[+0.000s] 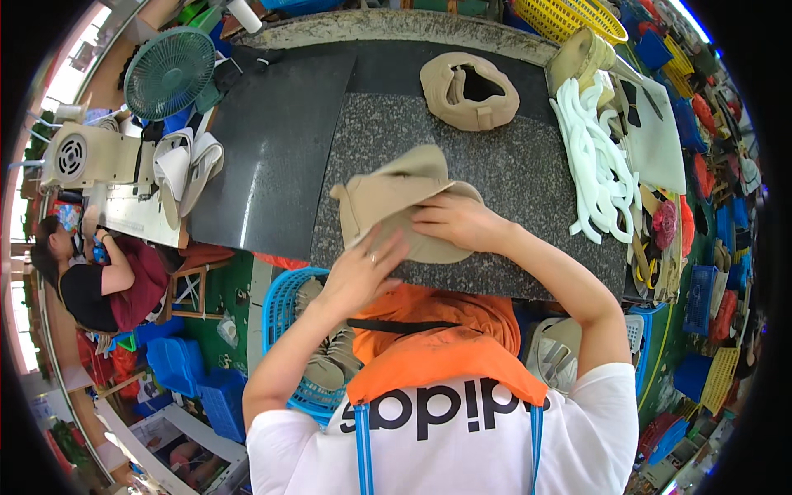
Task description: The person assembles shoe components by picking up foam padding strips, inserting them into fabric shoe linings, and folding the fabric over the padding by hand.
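A beige cap lies tilted on the speckled dark tabletop in front of me, its brim and crown folded together. My right hand has its fingers closed over the cap's right side, the tips tucked into a fold. At the cap's near left edge is my left hand, a ring on one finger; its fingers are smeared by motion, so its grip is unclear. Farther back on the table, a second beige cap rests with its opening and back strap showing.
White curved strips heap along the table's right edge, near scissors. Below the table's near edge, a blue basket holds grey-beige pieces. A green fan and sewing machine stand left, where another person sits.
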Demonstrator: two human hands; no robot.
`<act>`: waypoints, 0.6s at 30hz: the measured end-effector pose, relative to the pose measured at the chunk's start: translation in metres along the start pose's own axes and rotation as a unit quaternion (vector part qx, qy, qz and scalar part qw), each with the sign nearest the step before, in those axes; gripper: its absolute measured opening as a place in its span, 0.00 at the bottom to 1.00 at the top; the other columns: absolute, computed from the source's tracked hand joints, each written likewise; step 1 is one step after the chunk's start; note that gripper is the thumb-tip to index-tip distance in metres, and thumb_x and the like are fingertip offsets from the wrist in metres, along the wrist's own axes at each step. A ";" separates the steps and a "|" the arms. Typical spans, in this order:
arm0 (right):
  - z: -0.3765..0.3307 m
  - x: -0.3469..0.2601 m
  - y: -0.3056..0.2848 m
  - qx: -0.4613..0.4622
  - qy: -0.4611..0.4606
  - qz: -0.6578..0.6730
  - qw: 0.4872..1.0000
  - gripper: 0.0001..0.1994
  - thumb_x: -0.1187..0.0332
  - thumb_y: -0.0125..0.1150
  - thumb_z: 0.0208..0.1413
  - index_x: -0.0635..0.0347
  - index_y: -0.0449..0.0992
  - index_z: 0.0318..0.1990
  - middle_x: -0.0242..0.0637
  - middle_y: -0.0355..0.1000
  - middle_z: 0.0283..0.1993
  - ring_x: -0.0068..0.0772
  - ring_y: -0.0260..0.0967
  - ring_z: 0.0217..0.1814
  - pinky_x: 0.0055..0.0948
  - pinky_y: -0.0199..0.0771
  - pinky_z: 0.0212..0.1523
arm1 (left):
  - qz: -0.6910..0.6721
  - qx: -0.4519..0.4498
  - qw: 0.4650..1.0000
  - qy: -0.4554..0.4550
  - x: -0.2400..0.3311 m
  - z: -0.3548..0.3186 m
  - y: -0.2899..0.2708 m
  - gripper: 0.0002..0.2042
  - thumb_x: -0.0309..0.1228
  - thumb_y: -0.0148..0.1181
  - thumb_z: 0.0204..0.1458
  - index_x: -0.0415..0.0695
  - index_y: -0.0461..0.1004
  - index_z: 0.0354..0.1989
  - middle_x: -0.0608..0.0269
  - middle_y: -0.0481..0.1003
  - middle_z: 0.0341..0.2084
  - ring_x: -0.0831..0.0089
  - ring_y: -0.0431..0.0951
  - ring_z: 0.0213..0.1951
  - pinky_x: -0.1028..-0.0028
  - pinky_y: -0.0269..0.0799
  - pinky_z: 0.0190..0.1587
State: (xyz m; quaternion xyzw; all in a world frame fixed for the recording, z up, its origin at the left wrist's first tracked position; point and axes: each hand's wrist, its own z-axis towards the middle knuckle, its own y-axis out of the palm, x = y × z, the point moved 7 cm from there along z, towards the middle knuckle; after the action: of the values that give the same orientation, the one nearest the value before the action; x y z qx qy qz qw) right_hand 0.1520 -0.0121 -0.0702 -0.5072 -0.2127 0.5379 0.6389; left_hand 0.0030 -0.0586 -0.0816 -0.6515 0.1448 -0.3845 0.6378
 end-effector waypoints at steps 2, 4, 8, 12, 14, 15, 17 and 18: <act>-0.021 0.009 -0.007 0.011 0.019 -0.014 1.000 0.12 0.74 0.54 0.47 0.62 0.75 0.41 0.38 0.70 0.47 0.43 0.65 0.55 0.36 0.69 0.52 | 0.007 -0.030 0.997 0.065 -0.009 -0.017 -0.004 0.27 0.33 0.63 0.44 0.41 0.66 0.55 0.47 0.63 0.57 0.53 0.63 0.59 0.63 0.62 0.57; -0.027 0.003 -0.011 0.017 0.035 -0.023 0.999 0.12 0.73 0.55 0.46 0.62 0.75 0.41 0.39 0.70 0.46 0.43 0.66 0.53 0.36 0.69 0.51 | -0.172 0.012 0.975 -0.143 -0.046 -0.037 -0.019 0.23 0.32 0.59 0.51 0.42 0.65 0.56 0.49 0.70 0.51 0.60 0.72 0.50 0.68 0.66 0.54; 0.005 -0.012 -0.019 0.098 0.253 0.300 0.915 0.12 0.69 0.55 0.53 0.63 0.74 0.44 0.38 0.70 0.49 0.38 0.68 0.51 0.35 0.69 0.51 | -0.488 0.303 0.767 -0.288 -0.107 0.008 -0.044 0.23 0.24 0.57 0.52 0.36 0.63 0.57 0.55 0.72 0.47 0.70 0.73 0.48 0.71 0.65 0.54; 0.015 0.009 -0.011 0.190 0.354 0.724 0.561 0.19 0.57 0.45 0.63 0.64 0.68 0.52 0.37 0.69 0.52 0.32 0.67 0.53 0.33 0.67 0.54 | -0.746 0.092 0.630 -0.197 -0.062 0.061 -0.030 0.21 0.19 0.61 0.45 0.36 0.67 0.49 0.63 0.73 0.43 0.77 0.73 0.44 0.76 0.68 0.49; 0.015 0.004 -0.028 0.263 0.312 0.838 0.362 0.19 0.59 0.48 0.62 0.64 0.65 0.53 0.38 0.69 0.52 0.30 0.66 0.55 0.34 0.64 0.58 | -0.675 0.104 0.714 -0.152 -0.022 0.062 -0.071 0.19 0.17 0.60 0.44 0.37 0.68 0.48 0.65 0.74 0.41 0.79 0.73 0.43 0.78 0.69 0.48; 0.015 -0.003 -0.037 0.264 0.313 0.836 0.365 0.19 0.59 0.48 0.62 0.64 0.65 0.53 0.38 0.69 0.52 0.30 0.66 0.55 0.34 0.64 0.58 | -0.646 0.110 0.744 -0.134 -0.007 0.062 -0.087 0.19 0.16 0.59 0.44 0.37 0.69 0.47 0.66 0.74 0.39 0.80 0.73 0.42 0.78 0.69 0.47; 0.006 -0.008 -0.052 0.305 0.369 0.729 0.489 0.18 0.62 0.54 0.59 0.64 0.66 0.53 0.38 0.69 0.51 0.31 0.66 0.55 0.35 0.65 0.57 | -0.620 0.071 0.770 -0.133 0.001 0.062 -0.093 0.16 0.17 0.59 0.45 0.37 0.70 0.45 0.66 0.75 0.36 0.80 0.74 0.40 0.78 0.70 0.44; 0.004 -0.010 -0.057 0.306 0.354 0.710 0.526 0.21 0.65 0.59 0.56 0.64 0.65 0.54 0.38 0.68 0.52 0.31 0.65 0.55 0.35 0.65 0.56 | -0.590 0.030 0.796 -0.134 0.004 0.061 -0.092 0.13 0.19 0.58 0.46 0.37 0.71 0.42 0.66 0.76 0.33 0.81 0.74 0.37 0.78 0.71 0.42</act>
State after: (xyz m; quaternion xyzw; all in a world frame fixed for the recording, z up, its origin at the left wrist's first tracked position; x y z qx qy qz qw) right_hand 0.1725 -0.0136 -0.0157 -0.4131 0.6391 0.6221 0.1842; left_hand 0.0198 -0.0049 0.0129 -0.6366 -0.3661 -0.5989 0.3195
